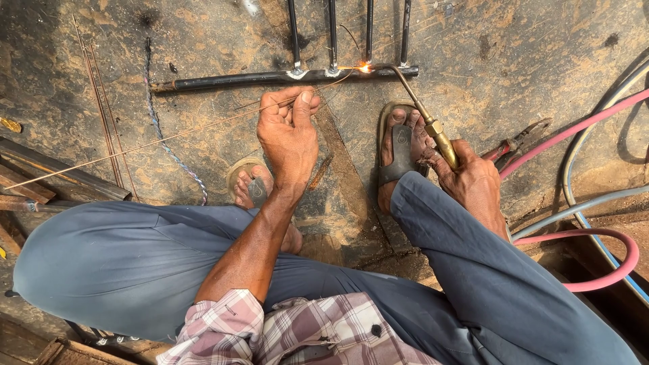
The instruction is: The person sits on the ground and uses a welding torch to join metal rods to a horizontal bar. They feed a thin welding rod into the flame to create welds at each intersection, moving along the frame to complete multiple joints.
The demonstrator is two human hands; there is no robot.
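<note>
Left hand [289,135] grip pinches thin coppery rod [169,136] — right hand [473,181] grip clasps brass torch [424,122], flame lit.

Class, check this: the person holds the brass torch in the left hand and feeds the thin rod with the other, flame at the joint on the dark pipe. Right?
Not quite. The head view shows the brass torch in the right hand; the left hand feeds the thin rod. The flame is at the dark pipe joint.
</note>
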